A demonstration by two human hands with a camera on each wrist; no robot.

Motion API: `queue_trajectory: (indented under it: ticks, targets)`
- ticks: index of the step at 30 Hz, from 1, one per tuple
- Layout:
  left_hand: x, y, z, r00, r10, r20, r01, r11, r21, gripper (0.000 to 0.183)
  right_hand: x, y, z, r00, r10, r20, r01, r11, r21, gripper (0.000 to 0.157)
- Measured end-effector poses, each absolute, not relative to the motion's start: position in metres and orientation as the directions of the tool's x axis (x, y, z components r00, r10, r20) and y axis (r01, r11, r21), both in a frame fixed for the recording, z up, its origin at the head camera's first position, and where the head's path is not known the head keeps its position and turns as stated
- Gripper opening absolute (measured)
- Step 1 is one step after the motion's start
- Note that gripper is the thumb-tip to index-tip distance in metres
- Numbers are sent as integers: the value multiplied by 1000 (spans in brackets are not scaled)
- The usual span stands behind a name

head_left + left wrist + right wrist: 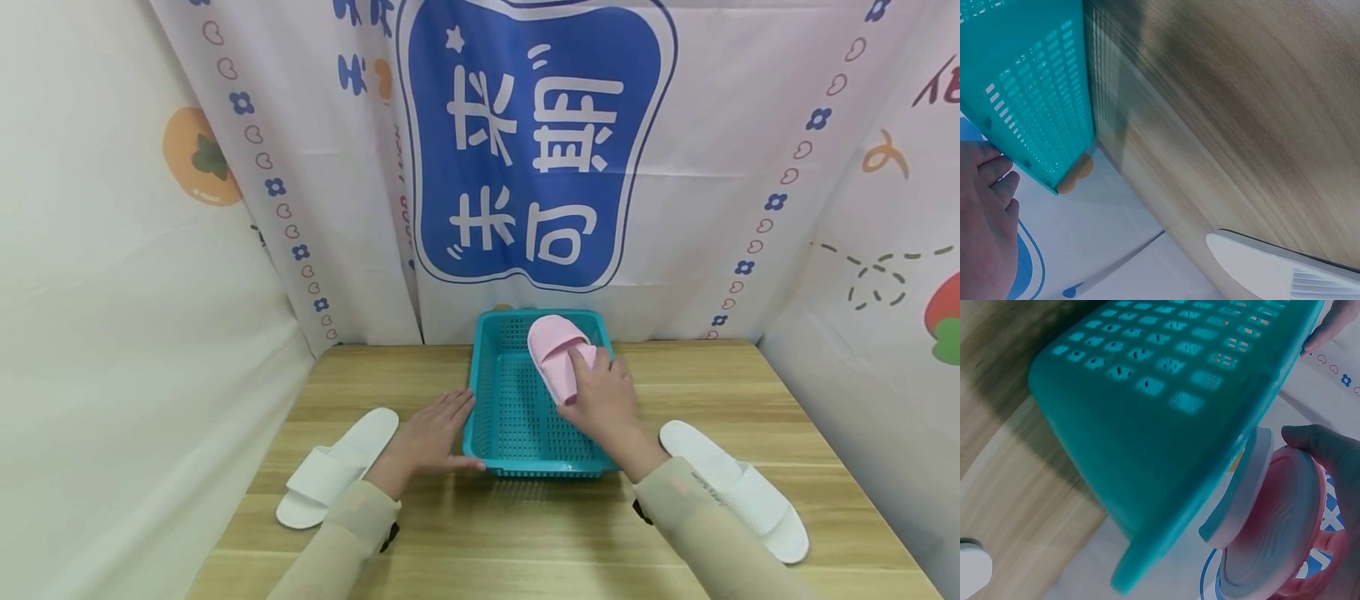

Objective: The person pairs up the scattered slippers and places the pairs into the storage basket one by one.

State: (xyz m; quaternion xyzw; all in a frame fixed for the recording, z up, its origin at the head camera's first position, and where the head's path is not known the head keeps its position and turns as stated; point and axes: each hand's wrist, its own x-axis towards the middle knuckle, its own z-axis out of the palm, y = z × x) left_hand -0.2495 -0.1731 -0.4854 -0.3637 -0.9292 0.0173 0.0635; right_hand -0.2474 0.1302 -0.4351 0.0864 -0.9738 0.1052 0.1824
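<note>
A pink slipper (555, 335) is in my right hand (606, 404), which grips it near its strap, thumb on top. In the head view the slipper overlaps the right side of a teal plastic basket (540, 465), toe toward the back. The right wrist view shows the slipper (1272, 519) near the basket's rim. My left hand (431, 433) lies with fairly straight fingers against the basket's left rim, thumb at the front left corner. Its fingertips touch the rim in the left wrist view.
One white slipper (337, 467) lies on the wooden table (525, 554) left of the basket, beside my left wrist. Another white slipper (738, 487) lies to the right, partly behind my right sleeve. A printed curtain (360, 250) hangs behind the table.
</note>
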Motion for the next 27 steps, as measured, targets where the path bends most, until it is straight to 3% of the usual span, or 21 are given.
queue_trajectory:
  ticks: [27]
  targets:
    - [-250,-173,-486,-720,686,106,679,727,-103,109,-263,112,-447,-970,30,243,-37,963,-265,91]
